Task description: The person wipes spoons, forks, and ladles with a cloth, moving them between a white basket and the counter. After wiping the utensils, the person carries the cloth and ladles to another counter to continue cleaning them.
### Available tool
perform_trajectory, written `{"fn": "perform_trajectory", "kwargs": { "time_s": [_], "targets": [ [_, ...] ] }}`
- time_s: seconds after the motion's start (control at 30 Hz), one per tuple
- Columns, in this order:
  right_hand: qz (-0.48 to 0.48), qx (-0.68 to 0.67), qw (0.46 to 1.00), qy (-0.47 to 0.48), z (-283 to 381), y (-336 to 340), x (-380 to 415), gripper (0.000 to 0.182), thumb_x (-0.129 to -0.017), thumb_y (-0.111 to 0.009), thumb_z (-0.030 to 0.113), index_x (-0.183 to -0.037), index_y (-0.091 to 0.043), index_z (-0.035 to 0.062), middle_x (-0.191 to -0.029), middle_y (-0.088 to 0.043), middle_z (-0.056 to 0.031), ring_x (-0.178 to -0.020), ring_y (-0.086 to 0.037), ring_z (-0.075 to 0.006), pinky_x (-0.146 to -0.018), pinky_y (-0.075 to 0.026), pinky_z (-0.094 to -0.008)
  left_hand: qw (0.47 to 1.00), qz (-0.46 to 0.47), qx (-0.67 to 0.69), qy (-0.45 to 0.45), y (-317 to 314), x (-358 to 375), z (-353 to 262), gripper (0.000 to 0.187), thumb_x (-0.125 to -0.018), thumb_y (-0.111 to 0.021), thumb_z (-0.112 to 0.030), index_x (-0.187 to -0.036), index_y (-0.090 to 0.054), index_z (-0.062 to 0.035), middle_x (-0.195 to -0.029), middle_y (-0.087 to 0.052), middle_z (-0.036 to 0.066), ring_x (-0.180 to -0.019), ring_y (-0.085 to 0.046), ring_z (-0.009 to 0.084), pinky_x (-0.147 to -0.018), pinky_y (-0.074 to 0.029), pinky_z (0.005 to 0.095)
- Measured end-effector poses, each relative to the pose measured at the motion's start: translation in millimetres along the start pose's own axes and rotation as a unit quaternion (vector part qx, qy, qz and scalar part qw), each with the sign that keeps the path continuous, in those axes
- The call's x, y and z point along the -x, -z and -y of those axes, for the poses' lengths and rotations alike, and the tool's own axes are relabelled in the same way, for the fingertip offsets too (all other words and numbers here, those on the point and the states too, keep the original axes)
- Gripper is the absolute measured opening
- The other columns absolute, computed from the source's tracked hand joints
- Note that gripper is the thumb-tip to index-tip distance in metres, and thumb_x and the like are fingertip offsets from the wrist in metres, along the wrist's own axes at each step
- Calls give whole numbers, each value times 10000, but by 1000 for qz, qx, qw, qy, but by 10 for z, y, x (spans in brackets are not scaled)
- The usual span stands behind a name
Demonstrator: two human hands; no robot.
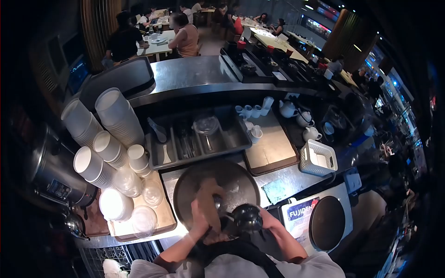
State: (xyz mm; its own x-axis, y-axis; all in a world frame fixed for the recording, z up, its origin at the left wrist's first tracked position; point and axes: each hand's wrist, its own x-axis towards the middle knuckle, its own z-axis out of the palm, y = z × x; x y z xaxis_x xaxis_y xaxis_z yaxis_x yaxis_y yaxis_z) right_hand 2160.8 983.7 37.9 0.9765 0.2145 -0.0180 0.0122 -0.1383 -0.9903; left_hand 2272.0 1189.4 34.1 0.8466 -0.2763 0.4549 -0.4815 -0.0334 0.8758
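Observation:
In the head view, my right hand [265,219] is closed on the side of a glossy black bowl [248,218], held above the near edge of a large round dark tray [241,178]. My left hand [200,215] is closed around a limp brown cloth [209,204], which hangs over the tray and is smeared by motion. Just right of the cloth a small dark rounded thing [217,201] shows, mostly hidden. The fingertips of both hands are partly covered.
Stacked white paper cups and bowls [119,116] and clear lids [144,220] crowd the left. Behind the round tray sits a divided cutlery tray [199,134]. To the right are a brown tray [271,146], white teapots [311,134], a white basket [319,157] and a dark oval tray [327,222].

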Motion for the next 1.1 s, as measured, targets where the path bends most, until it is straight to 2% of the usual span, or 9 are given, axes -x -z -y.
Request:
{"fn": "perform_trajectory", "kwargs": {
  "time_s": [0.1,0.17,0.3,0.53,0.63,0.7,0.87,0.97,1.1],
  "targets": [
    [-67,21,995,-78,-235,-8,1,265,-789,-679,59,-1051,-682,13,-938,-712,-76,-886,-642,-135,-797,-498,-299,916,28,279,287,-3,25,248,350,-800,-593,-126,-1118,-588,21,-1015,-642,129,-943,-643,270,-814,-516,369],
    [-68,-1,994,-90,-505,-87,-27,298,-775,-693,56,-1069,-673,10,-984,-706,-79,-946,-644,-158,-849,-497,-312,683,-3,574,452,26,-71,431,226,-981,-470,-142,-1115,-591,-7,-988,-642,97,-881,-656,242,-739,-543,393],
    [-89,-155,982,-57,-678,-243,52,379,-759,-747,83,-1122,-653,32,-1048,-697,-77,-992,-641,-169,-905,-497,-327,615,132,656,418,235,-19,518,233,-986,-468,-217,-1051,-593,-31,-949,-641,111,-830,-651,239,-732,-552,369],
    [-67,-231,967,-89,-679,-380,-238,321,-828,-702,129,-1128,-630,40,-933,-682,-90,-843,-649,-163,-736,-509,-269,975,40,119,185,439,-73,403,154,-911,-509,-169,-969,-569,-40,-902,-597,86,-827,-589,203,-753,-494,323],
    [26,-117,968,-221,-831,-223,-384,297,-799,-704,109,-1092,-666,80,-1046,-694,-92,-969,-648,-181,-857,-505,-299,823,-122,439,339,429,-141,24,151,-817,-587,-40,-968,-571,-32,-931,-579,80,-871,-569,206,-761,-465,279],
    [-118,-32,992,22,-549,-237,-386,290,-801,-700,118,-1086,-673,73,-1057,-691,-94,-978,-646,-191,-874,-503,-314,645,-186,570,474,435,-123,83,106,-930,-519,-125,-978,-557,-38,-922,-573,64,-904,-562,184,-788,-471,276],
    [-63,-173,980,-76,-459,-313,-326,347,-849,-641,50,-1192,-588,32,-985,-658,-72,-889,-621,-118,-736,-514,-253,891,-67,349,282,674,230,967,416,-1022,-386,-404,-1183,-556,-61,-1120,-604,63,-1031,-578,180,-855,-513,315],
    [-79,-349,923,-144,-190,-400,-406,207,-936,-540,252,-1009,-584,63,-614,-511,9,-427,-373,-52,-467,-277,-202,712,-71,645,269,668,197,1032,509,-983,-398,-448,-1283,-499,-49,-1209,-564,118,-1132,-536,256,-1018,-419,406],
    [-92,-451,880,-120,-104,-497,-544,193,-943,-562,263,-991,-546,77,-552,-450,6,-429,-365,-61,-451,-286,-195,816,-82,438,367,-96,363,502,353,-948,-438,-216,-1245,-528,-46,-982,-619,105,-901,-598,202,-768,-477,348]
  ]
}}
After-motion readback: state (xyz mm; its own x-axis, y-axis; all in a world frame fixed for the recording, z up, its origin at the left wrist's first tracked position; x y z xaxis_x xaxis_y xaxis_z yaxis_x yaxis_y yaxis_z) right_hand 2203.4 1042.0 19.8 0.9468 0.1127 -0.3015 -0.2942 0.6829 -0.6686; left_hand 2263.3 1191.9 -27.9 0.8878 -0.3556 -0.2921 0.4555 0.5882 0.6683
